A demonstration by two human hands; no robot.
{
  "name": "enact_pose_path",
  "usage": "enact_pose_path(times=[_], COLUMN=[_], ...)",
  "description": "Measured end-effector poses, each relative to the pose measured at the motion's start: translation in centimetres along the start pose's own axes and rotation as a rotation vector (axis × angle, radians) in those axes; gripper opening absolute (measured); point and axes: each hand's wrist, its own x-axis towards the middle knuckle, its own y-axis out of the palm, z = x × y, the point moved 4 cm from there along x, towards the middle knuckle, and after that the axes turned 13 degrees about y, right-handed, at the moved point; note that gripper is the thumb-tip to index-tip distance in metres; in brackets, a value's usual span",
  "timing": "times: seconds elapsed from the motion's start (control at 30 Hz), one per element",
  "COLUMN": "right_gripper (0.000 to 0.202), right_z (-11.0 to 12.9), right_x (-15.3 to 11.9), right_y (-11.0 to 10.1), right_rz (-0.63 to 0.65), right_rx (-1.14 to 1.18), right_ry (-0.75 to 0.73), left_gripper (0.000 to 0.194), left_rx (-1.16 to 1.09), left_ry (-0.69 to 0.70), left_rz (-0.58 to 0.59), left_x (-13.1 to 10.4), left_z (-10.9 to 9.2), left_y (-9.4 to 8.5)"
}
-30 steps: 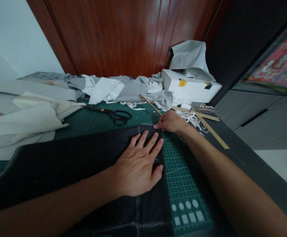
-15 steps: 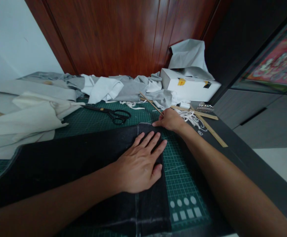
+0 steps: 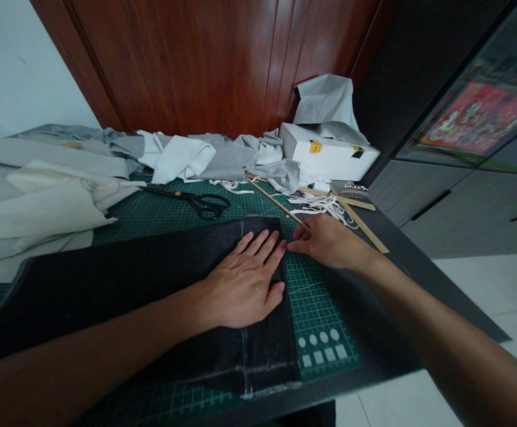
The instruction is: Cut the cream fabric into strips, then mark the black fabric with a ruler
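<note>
Black fabric with pale stitched seams (image 3: 120, 267), shaped like a trouser leg, lies flat on a green cutting mat (image 3: 311, 290). My left hand (image 3: 244, 284) rests on it palm down with fingers spread, close to its right end. Just off that right edge, my right hand (image 3: 320, 240) has its fingers closed round a thin wooden stick (image 3: 276, 203), which slants up and left over the mat. The right fingertips are at the fabric's edge; whether they touch it I cannot tell. Black-handled scissors (image 3: 196, 200) lie beyond the fabric.
Cream cloth (image 3: 53, 201) is heaped at the left. Grey and white scraps (image 3: 231, 157) line the back beside a white box (image 3: 329, 155). White cords (image 3: 320, 204) and flat wooden strips (image 3: 365, 228) lie at the right. The dark table's edge (image 3: 463, 308) runs along the right.
My right hand has moved toward me from the fabric's far corner down along its right edge, with the stick. My left hand stays on the fabric. The view has shifted slightly.
</note>
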Motion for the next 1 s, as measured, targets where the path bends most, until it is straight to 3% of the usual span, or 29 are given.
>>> enact_pose_path(times=[0.1,0.2,0.3,0.53,1.0], right_gripper=[0.011,0.011,0.011,0.007,0.015], right_z=[-0.7,-1.0,-0.7,0.8,0.4], right_x=[-2.9,-4.9,-5.3,-3.5,-5.3], right_y=[1.4,2.9,3.6,4.3,4.6], right_rz=[0.187,0.359,0.316,0.226,0.375], right_rx=[0.14,0.421,0.559,0.6,0.702], right_ry=[0.007,0.096,0.128,0.114,0.237], left_gripper=[0.074,0.077,0.08,0.079,0.083], left_rx=[0.005,0.007,0.009,0.013,-0.011], left_ry=[-0.004,-0.015,-0.027,-0.041,-0.038], left_rz=[0.014,0.031,0.059,0.039,0.038], left_x=[0.0,0.1,0.3,0.1,0.0], left_z=[0.0,-0.1,-0.1,-0.2,-0.1], left_y=[0.0,0.0,0.0,-0.2,-0.2])
